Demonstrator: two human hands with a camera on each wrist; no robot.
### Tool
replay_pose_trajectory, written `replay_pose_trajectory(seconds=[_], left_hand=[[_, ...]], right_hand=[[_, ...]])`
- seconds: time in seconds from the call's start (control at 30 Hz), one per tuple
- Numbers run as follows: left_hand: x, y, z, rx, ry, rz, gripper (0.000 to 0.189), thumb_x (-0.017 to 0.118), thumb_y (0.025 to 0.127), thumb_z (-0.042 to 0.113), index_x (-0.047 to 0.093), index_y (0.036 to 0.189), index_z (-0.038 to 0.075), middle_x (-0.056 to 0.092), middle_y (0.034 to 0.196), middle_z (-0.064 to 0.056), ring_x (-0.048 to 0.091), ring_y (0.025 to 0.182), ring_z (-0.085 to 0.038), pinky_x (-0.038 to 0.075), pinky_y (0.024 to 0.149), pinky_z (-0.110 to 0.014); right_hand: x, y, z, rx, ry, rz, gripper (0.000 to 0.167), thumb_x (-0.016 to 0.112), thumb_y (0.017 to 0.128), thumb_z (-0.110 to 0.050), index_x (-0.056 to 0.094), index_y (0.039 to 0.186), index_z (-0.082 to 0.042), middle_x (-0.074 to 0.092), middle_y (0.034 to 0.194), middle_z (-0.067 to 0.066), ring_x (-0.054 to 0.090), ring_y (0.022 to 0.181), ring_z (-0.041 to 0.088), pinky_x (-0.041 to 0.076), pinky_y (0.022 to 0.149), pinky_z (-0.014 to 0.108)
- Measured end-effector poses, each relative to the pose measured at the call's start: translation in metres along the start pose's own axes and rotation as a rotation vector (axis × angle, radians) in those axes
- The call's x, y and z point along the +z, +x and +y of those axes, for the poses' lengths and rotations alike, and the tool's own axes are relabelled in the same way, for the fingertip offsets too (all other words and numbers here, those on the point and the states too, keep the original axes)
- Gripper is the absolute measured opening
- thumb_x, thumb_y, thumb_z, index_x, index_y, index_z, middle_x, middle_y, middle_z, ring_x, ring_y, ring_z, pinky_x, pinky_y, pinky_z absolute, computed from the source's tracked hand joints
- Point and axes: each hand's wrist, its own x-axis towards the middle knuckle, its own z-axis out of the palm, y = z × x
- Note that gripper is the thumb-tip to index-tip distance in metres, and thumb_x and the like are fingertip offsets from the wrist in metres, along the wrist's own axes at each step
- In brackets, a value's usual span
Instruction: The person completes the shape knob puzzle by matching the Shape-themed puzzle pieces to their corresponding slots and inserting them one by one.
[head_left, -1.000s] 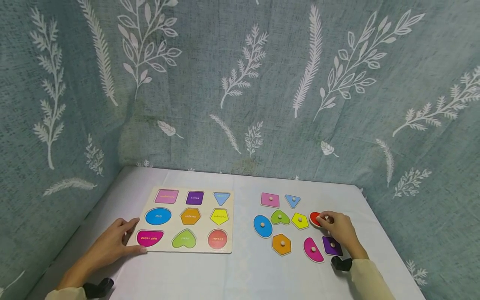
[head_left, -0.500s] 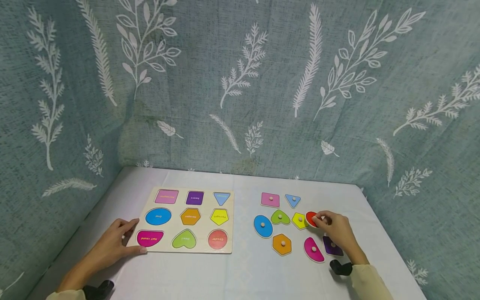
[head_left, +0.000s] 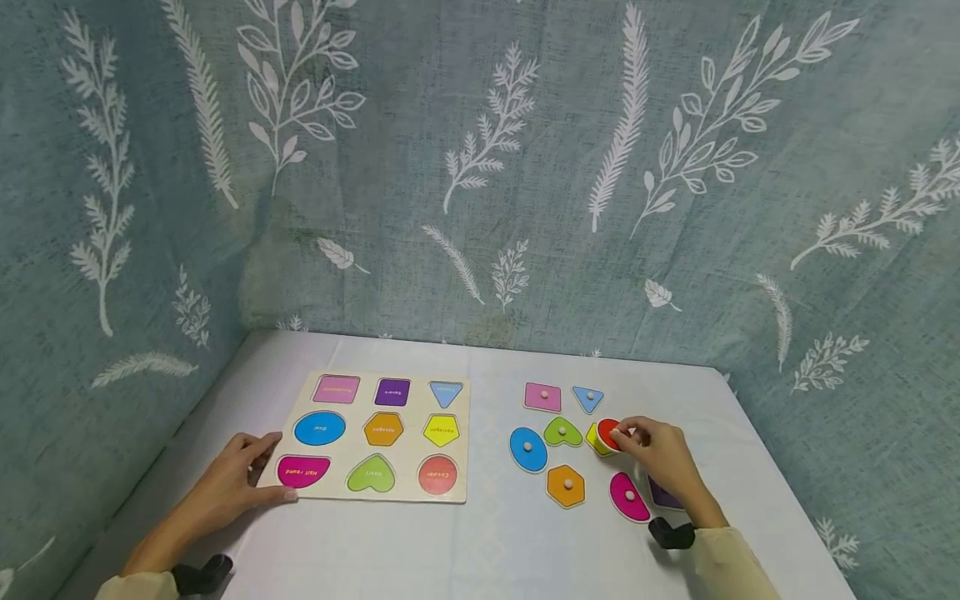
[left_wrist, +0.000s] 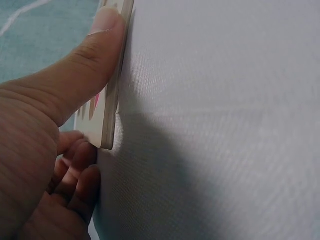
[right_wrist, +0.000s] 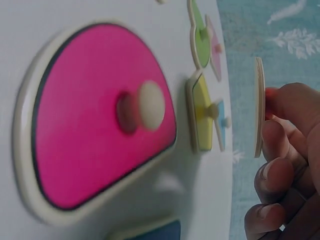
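My left hand (head_left: 221,487) holds the near left corner of a wooden puzzle board (head_left: 405,493), thumb on the near edge and fingers at the left side. In the left wrist view the thumb (left_wrist: 85,65) lies along the board's edge (left_wrist: 109,127). My right hand (head_left: 660,450) pinches the red round puzzle piece (head_left: 608,433) by its knob. In the right wrist view this piece (right_wrist: 259,107) is edge-on and lifted off the table. It overlaps the yellow pentagon piece (head_left: 593,438) in the head view. The purple square piece (head_left: 663,493) is partly hidden beneath the right wrist.
Other knobbed pieces lie right of the board: pink rectangle (head_left: 534,397), blue triangle (head_left: 587,403), green heart (head_left: 557,434), blue oval (head_left: 523,460), orange hexagon (head_left: 559,495) and magenta half round (head_left: 624,504). A patterned cloth (head_left: 397,167) hangs behind the white table (head_left: 495,550).
My right hand has lifted the red round piece and moved it a little left, over the yellow pentagon. My left hand stays at the board's corner.
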Motion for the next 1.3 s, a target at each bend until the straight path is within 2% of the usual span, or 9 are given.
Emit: replay_pose_trajectory(seconds=[0.27,0.47,0.87,1.07,1.3], left_hand=[[-0.001,0.003,0.001,-0.012,0.002,0.002,0.116,0.095,0.062,0.051,0.044,0.145,-0.013,0.049,0.106,-0.016,0.049,0.093,-0.028,0.052,0.072,-0.036],[0.002,-0.001,-0.004,0.017,0.028,0.006,0.109,0.093,0.069,0.049,0.045,0.143,-0.015,0.048,0.103,-0.015,0.048,0.092,-0.027,0.044,0.067,-0.031],[0.001,0.002,-0.002,0.014,0.025,0.003,0.106,0.093,0.068,0.049,0.047,0.143,-0.012,0.048,0.102,-0.013,0.048,0.092,-0.026,0.045,0.07,-0.037],[0.002,0.0,-0.003,0.024,0.037,0.019,0.105,0.093,0.069,0.048,0.048,0.142,-0.011,0.049,0.103,-0.014,0.049,0.092,-0.027,0.046,0.072,-0.038],[0.003,0.001,-0.005,0.007,0.005,0.026,0.105,0.094,0.067,0.047,0.048,0.143,-0.008,0.049,0.104,-0.014,0.048,0.092,-0.027,0.046,0.07,-0.034]], right_hand=[[0.004,0.004,-0.01,0.007,0.017,-0.03,0.017,0.079,0.093,-0.023,0.075,0.101,-0.009,0.053,0.07,-0.004,0.047,0.063,0.014,0.038,0.052,0.024],[0.006,0.008,-0.013,-0.017,0.018,-0.028,0.017,0.079,0.093,-0.023,0.075,0.101,-0.009,0.054,0.068,-0.005,0.047,0.061,0.014,0.037,0.05,0.024],[0.01,0.011,-0.025,-0.094,-0.005,-0.005,0.016,0.08,0.092,-0.023,0.074,0.097,-0.01,0.057,0.069,-0.008,0.051,0.063,0.012,0.044,0.055,0.025],[0.014,0.013,-0.032,-0.104,0.028,-0.021,0.015,0.08,0.092,-0.026,0.074,0.098,-0.013,0.056,0.068,-0.009,0.051,0.063,0.011,0.045,0.055,0.024],[0.019,0.014,-0.046,-0.172,0.07,-0.008,0.014,0.08,0.092,-0.025,0.074,0.095,-0.013,0.054,0.066,-0.01,0.049,0.059,0.008,0.042,0.053,0.024]])
